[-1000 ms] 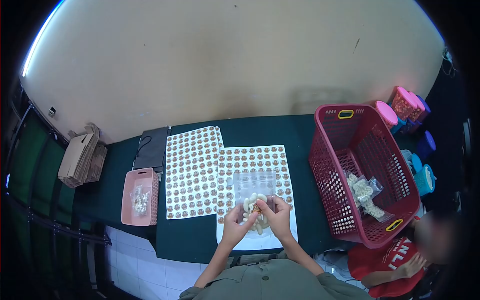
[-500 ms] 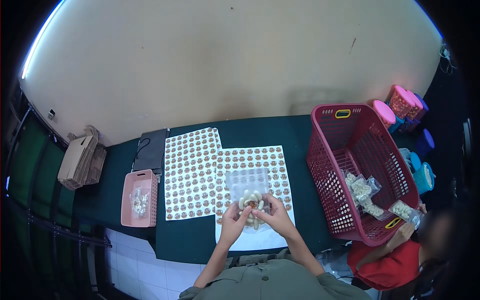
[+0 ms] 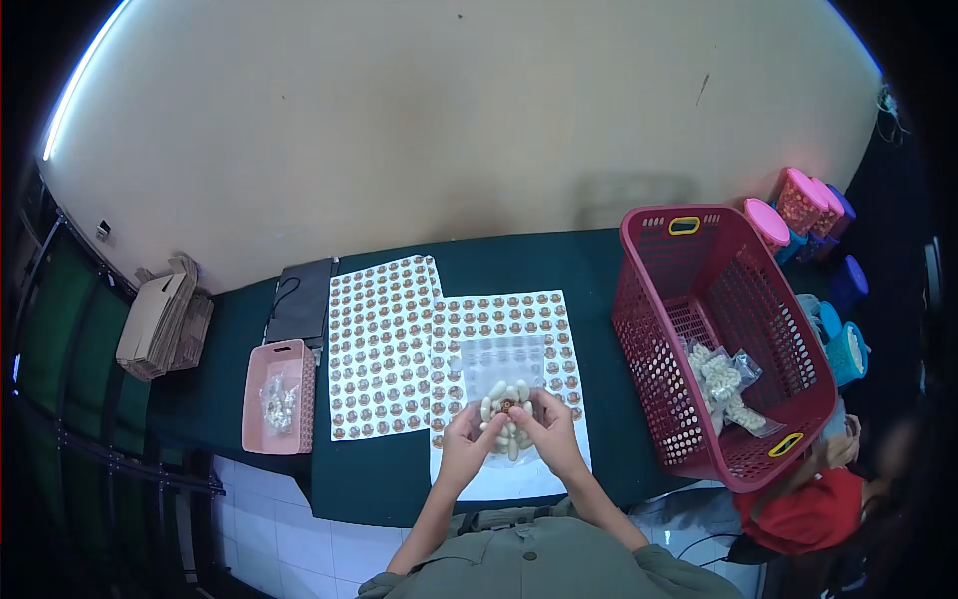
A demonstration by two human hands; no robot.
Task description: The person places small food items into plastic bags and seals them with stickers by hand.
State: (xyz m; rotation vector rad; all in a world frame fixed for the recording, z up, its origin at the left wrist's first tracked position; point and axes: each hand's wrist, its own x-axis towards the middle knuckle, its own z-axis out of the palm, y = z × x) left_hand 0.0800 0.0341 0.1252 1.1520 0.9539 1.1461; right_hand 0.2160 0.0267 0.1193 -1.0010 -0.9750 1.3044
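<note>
Two bare hands, left [image 3: 463,445] and right [image 3: 553,435], grip a clear plastic pouch of white oblong pieces [image 3: 511,439]; I judge it light, slippery, best pinched edgewise.

one head cam, worn on the person, looking forward and steeply down over the table [image 3: 614,429]. wide lens, straight edges bow, corners go black. wearer's shirt [image 3: 529,564] at bottom edge, left hand [image 3: 465,436] and right hand [image 3: 552,435] low center, roughly arm's reach. wall [image 3: 399,130] fills the top, farther off. red perforated basket [image 3: 639,334] closes frame right, seen from above into its open top.
</note>
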